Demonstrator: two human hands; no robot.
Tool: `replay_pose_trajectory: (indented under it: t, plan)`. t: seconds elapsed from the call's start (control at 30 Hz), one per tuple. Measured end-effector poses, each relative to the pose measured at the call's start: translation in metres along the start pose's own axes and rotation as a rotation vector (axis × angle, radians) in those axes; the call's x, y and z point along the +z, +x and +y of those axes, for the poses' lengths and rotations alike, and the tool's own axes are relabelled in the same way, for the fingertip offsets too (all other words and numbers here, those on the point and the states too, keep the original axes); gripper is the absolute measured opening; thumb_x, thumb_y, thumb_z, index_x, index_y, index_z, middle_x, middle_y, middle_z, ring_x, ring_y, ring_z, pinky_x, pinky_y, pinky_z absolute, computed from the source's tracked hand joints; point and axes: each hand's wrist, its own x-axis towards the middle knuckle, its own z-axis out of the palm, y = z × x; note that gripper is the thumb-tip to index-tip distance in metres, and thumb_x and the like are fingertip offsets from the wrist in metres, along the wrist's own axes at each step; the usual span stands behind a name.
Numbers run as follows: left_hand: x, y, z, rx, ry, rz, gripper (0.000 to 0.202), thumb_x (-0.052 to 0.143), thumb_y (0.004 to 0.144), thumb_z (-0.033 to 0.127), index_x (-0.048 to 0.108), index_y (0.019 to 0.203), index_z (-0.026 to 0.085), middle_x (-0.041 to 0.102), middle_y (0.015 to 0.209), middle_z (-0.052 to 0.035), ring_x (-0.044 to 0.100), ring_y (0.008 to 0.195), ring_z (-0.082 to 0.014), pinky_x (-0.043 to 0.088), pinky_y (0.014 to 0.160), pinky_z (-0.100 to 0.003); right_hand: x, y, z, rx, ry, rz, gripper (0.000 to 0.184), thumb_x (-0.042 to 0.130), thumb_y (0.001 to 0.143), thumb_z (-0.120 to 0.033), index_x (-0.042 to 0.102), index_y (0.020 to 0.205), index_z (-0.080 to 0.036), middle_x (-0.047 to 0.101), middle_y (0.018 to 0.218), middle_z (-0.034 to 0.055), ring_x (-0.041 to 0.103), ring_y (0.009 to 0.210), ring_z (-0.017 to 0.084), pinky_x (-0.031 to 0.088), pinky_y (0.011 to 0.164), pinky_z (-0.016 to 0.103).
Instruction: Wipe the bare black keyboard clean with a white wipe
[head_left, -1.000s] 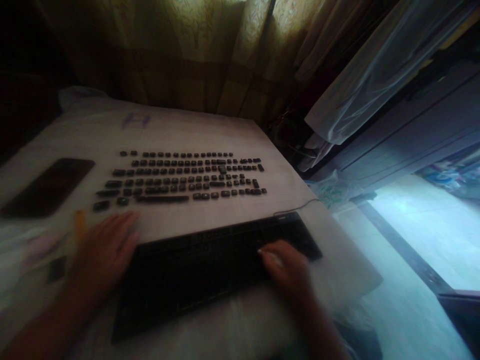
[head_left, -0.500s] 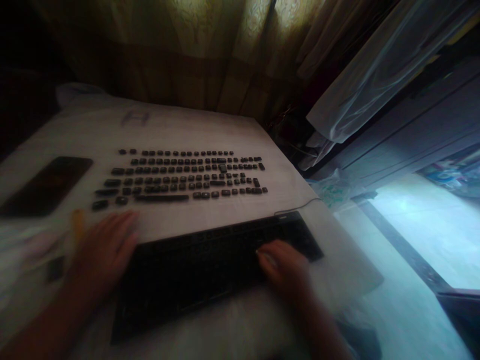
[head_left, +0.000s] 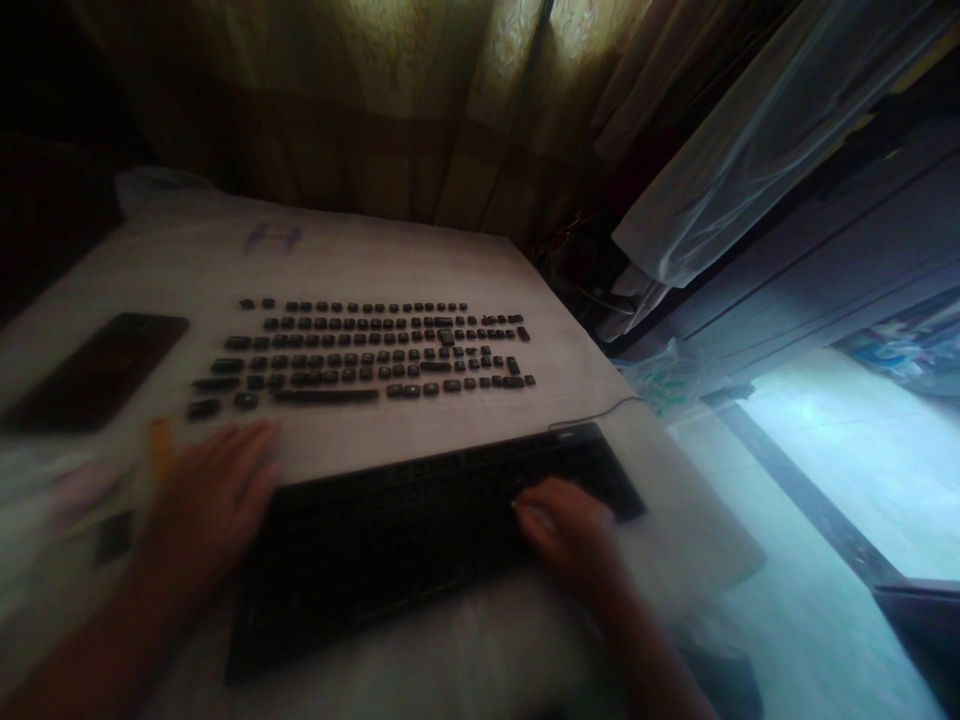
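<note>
A black keyboard base [head_left: 375,545] lies slanted across the front of the white-covered table. My left hand [head_left: 214,485] rests flat by its upper left corner, fingers stretched out and holding nothing. Over the right part of the base is my right hand [head_left: 566,525], its thumb and fingers drawn together in a pinch. A small pale spot shows at the fingertips, but blur hides what they hold, if anything. Behind the base, loose black keycaps [head_left: 382,356] lie in several rows, with a long space bar [head_left: 330,396] in the nearest row.
To the left lies a dark smartphone [head_left: 101,370]. Beside my left hand are a yellow strip [head_left: 160,448] and a small dark square piece [head_left: 114,537]. The keyboard's cable [head_left: 600,412] runs over the table's right edge, near a clear plastic bag [head_left: 667,375]. Curtains [head_left: 390,130] hang behind.
Both hands stay in nearly the same place, and the keyboard base and keycaps keep their arrangement. The view has shifted very slightly.
</note>
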Motion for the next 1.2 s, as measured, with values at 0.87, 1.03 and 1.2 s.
replay_pose_trajectory:
  t: [0.87, 1.03, 1.2]
  plan:
    - [0.008, -0.001, -0.015, 0.052, -0.095, 0.143, 0.056, 0.031, 0.091, 0.047, 0.057, 0.136, 0.026, 0.071, 0.129, -0.0103, 0.064, 0.123, -0.0304, 0.048, 0.110, -0.050, -0.043, 0.013, 0.077, 0.798, 0.467, 0.434, 0.033, 0.070, 0.060, -0.050, 0.074, 0.063, -0.018, 0.070, 0.062, 0.0058, 0.063, 0.062, 0.022, 0.051, 0.060, 0.034]
    - [0.007, 0.000, -0.020, 0.036, -0.092, 0.111, 0.060, 0.029, 0.091, 0.049, 0.057, 0.136, 0.023, 0.069, 0.131, -0.0134, 0.064, 0.123, -0.0333, 0.047, 0.110, -0.053, -0.034, 0.009, 0.070, 0.791, 0.510, 0.390, 0.029, 0.073, 0.061, -0.047, 0.076, 0.067, -0.018, 0.071, 0.063, 0.0055, 0.064, 0.064, 0.023, 0.053, 0.062, 0.034]
    - [0.004, -0.002, -0.030, 0.005, -0.060, 0.105, 0.062, 0.029, 0.090, 0.049, 0.057, 0.137, 0.020, 0.068, 0.132, -0.0157, 0.063, 0.123, -0.0351, 0.047, 0.109, -0.055, -0.029, 0.007, 0.065, 0.789, 0.532, 0.339, 0.029, 0.073, 0.062, -0.047, 0.076, 0.066, -0.018, 0.071, 0.063, 0.0055, 0.064, 0.065, 0.022, 0.052, 0.064, 0.034]
